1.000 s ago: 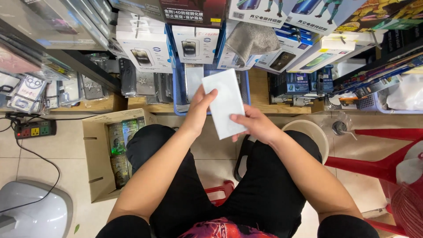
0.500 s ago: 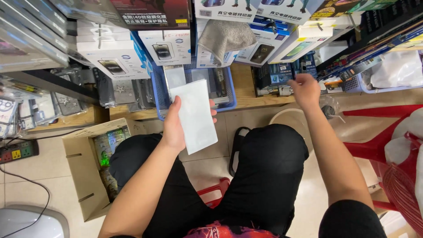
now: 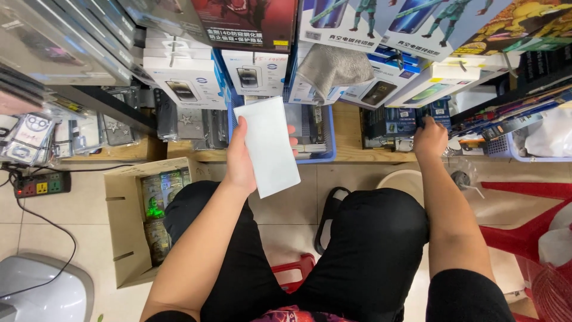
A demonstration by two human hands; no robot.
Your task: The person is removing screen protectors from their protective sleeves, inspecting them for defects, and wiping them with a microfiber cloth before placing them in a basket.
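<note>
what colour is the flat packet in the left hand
Plain white, with no visible print on the side facing up. The head view shows the flat packet in the left hand.

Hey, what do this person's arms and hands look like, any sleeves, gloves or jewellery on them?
Both forearms are bare, with no sleeves in view. The left hand and right hand wear no gloves. No watch, ring or bracelet shows on either.

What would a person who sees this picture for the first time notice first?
The eye falls first on the flat white packet that the left hand holds up at the centre, in front of a blue basket on the low wooden shelf. To the right, the right hand reaches into the dark small boxes on that shelf. An open cardboard box stands on the tiled floor at the left.
</note>
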